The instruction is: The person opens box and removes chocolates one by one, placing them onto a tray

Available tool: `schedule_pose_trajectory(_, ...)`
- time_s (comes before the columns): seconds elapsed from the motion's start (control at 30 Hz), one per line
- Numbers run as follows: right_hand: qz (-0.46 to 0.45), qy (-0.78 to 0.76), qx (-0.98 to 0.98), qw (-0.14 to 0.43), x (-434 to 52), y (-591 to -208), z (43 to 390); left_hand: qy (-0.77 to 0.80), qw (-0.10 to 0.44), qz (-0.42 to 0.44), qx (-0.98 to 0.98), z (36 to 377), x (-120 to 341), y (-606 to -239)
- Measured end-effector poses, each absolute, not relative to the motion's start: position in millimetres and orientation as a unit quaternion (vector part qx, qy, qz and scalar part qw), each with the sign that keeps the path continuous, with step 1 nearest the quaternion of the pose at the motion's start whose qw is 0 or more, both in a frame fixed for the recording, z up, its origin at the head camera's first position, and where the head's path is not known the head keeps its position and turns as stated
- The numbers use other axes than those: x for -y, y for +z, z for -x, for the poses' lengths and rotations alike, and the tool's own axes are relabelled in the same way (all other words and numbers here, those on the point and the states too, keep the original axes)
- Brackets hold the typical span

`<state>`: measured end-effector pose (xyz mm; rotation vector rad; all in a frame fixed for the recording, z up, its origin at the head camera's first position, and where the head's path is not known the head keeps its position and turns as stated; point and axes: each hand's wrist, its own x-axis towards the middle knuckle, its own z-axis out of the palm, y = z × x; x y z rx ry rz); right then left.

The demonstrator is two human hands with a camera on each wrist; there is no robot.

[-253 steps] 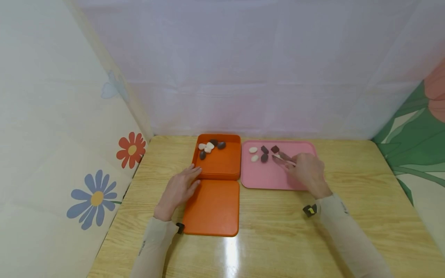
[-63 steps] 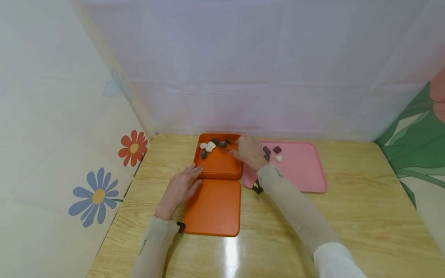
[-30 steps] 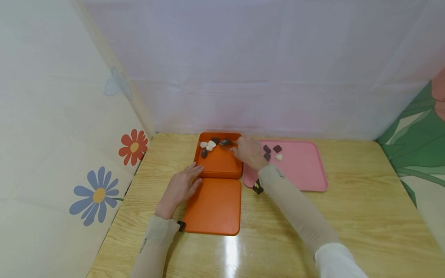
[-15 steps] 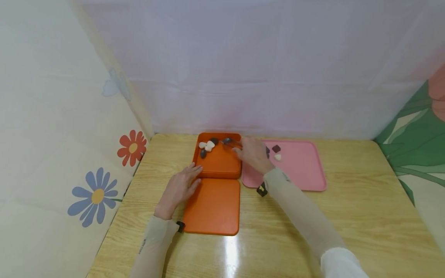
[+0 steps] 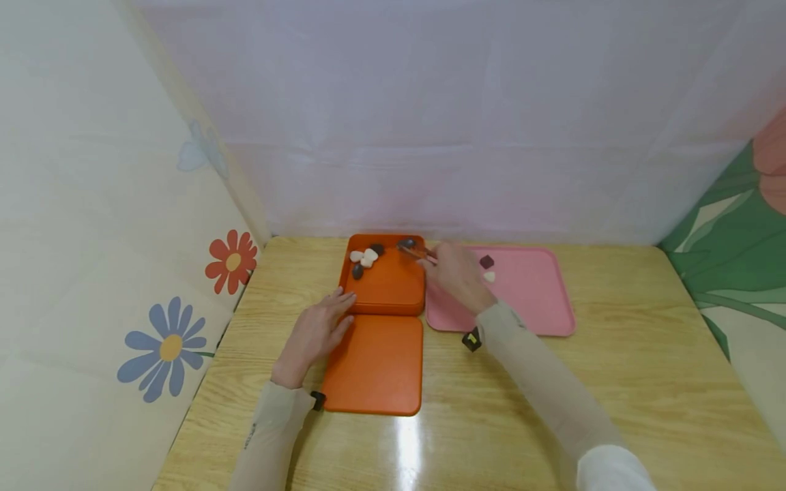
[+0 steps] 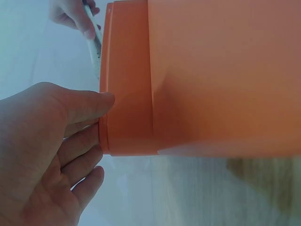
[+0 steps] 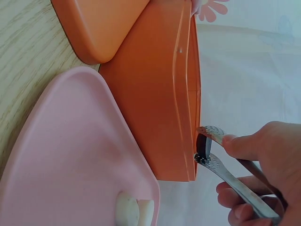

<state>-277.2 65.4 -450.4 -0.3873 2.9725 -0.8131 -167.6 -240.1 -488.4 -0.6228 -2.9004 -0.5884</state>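
My right hand (image 5: 459,274) holds small steel tongs (image 7: 240,186) with perforated ends, above the right rear part of the orange box (image 5: 393,290). Between the tong ends sits a dark, smooth pebble (image 7: 203,145), level with the rim in the right wrist view. Several white pebbles (image 5: 367,258) cluster with a dark stone (image 5: 377,249) in the box's back left, and another dark stone (image 5: 358,271) lies just in front. My left hand (image 5: 313,337) rests at the box's front left corner, thumb on the front wall and fingers at the left side.
The pink tray (image 5: 528,307) stands right beside the box. A dark angular piece (image 5: 487,262) and a white pebble (image 5: 489,277) show on it; my right hand covers its left part. An orange lid (image 5: 374,368) lies flat in front of the box.
Since about a second ago, the tongs have lifted the dark pebble from among the box's stones and moved right and back. Earlier my right hand was over the tray. My left hand has stayed put.
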Motion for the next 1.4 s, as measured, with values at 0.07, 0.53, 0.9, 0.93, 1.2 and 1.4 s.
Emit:
schedule_pose_trajectory(0.07,0.125,-0.252,-0.96,0.014,-66.1,-449.1,275.7,-0.194,0.058,0.206,0.957,167.6,240.2,-488.2)
schedule_pose_trajectory(0.53,0.14,-0.216,-0.966,-0.034,-79.6,-436.4,261.0,-0.2,0.064,0.211,0.955,167.8,240.3,-489.1)
schedule_pose_trajectory(0.9,0.135,-0.219,-0.966,-0.042,-97.2,-439.9,257.0,-0.2,0.061,0.208,0.955,168.0,240.1,-488.9)
schedule_pose_trajectory(0.93,0.134,-0.223,-0.965,-0.042,-98.5,-439.8,256.2,-0.201,0.061,0.208,0.955,168.0,240.2,-488.9)
schedule_pose_trajectory(1.2,0.125,-0.243,-0.961,-0.047,-108.1,-444.6,246.8,-0.206,0.061,0.207,0.955,167.8,240.3,-489.0)
schedule_pose_trajectory(1.4,0.137,-0.243,-0.957,-0.083,-115.0,-451.0,240.6,-0.204,0.064,0.208,0.954,167.3,240.4,-487.8)
